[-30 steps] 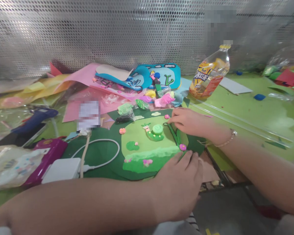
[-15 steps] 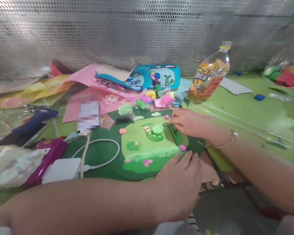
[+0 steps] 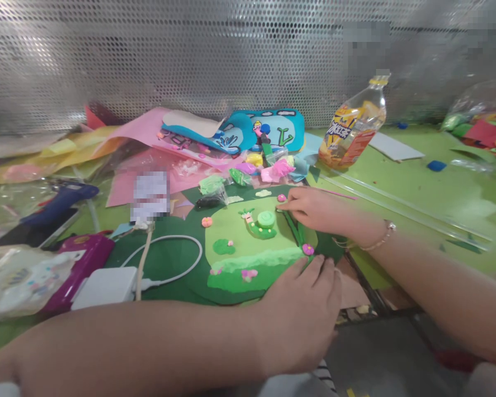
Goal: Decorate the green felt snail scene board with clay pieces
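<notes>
A green clay picture (image 3: 240, 212) lies on a darker green sheet (image 3: 165, 275). On it are a clay snail (image 3: 265, 221) with a spiral shell, small pink and orange flowers, a clay bush (image 3: 223, 246) and a band of clay grass (image 3: 240, 278). My right hand (image 3: 303, 207) has its fingertips closed at the upper end of a long dark green clay leaf (image 3: 291, 223), covering its tip. My left hand (image 3: 301, 309) lies flat over the picture's lower right edge, fingers stretched towards a pink flower (image 3: 308, 250).
Behind the picture are bagged clay lumps (image 3: 276, 168) and blue craft pictures (image 3: 268, 129). A drink bottle (image 3: 353, 127) stands at back right near clear sticks (image 3: 409, 209). Left are a white charger (image 3: 105, 288), cable, purple box (image 3: 80, 270) and blue glue gun (image 3: 62, 201). A perforated metal panel (image 3: 190, 55) rises behind.
My right fingertips have shifted slightly left, now covering the leaf's tip that showed before. My left hand has stayed in place.
</notes>
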{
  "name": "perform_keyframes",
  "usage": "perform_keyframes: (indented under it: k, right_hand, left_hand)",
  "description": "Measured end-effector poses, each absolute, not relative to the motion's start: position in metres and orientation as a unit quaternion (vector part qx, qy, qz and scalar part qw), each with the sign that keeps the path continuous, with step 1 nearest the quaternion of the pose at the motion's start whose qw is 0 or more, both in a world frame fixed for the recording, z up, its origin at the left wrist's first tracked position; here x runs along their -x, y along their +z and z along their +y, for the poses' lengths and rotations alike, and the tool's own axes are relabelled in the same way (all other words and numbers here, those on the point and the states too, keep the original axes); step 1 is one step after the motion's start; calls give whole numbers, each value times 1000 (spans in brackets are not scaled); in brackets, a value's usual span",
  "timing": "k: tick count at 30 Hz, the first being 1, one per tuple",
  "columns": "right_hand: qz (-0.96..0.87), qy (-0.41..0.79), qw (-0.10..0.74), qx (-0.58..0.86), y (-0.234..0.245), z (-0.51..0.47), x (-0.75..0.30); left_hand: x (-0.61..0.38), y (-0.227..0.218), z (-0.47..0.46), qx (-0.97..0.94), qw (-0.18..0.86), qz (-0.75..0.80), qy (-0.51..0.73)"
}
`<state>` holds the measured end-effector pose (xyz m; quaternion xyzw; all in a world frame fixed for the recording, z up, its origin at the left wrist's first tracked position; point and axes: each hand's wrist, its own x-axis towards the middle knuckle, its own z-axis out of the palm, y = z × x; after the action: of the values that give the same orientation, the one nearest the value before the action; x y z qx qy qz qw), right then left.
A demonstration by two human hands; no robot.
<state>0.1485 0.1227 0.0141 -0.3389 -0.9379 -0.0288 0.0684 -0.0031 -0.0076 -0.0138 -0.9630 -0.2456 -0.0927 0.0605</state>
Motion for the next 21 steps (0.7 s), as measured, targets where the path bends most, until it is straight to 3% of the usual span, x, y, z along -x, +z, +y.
perform_keyframes:
  k: [16, 21]
  right_hand:
    - [-936, -34, 53, 346, 17, 120, -146]
    - [-930, -20, 106, 350, 20, 120, -149]
  left_hand:
    - [3, -13, -7, 965, 56, -241, -87]
    - [4, -15, -7, 964, 64, -241, -91]
